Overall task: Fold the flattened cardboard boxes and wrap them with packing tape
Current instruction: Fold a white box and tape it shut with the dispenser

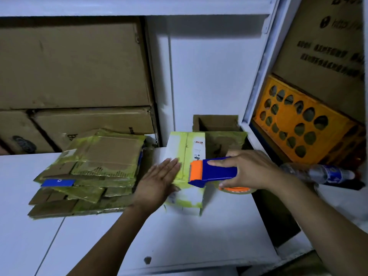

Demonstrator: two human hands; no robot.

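A folded box (186, 148), white with yellow-green tape, stands on the white table (179, 236) at the centre. My left hand (159, 180) presses flat on its top with straight fingers. My right hand (247, 170) grips a blue and orange tape dispenser (211, 171) whose orange end lies against the box's top right edge. The tape roll (237, 189) shows under my right hand. A pile of flattened cardboard boxes (95, 168) with yellow-green tape lies to the left of the box.
Large brown cartons (73, 64) fill the shelf behind. An open brown box (217, 123) and a taped one (225, 142) stand behind the folded box. An orange crate (298, 120) and a plastic bottle (318, 173) are at the right. A dark gap (274, 212) borders the table's right edge.
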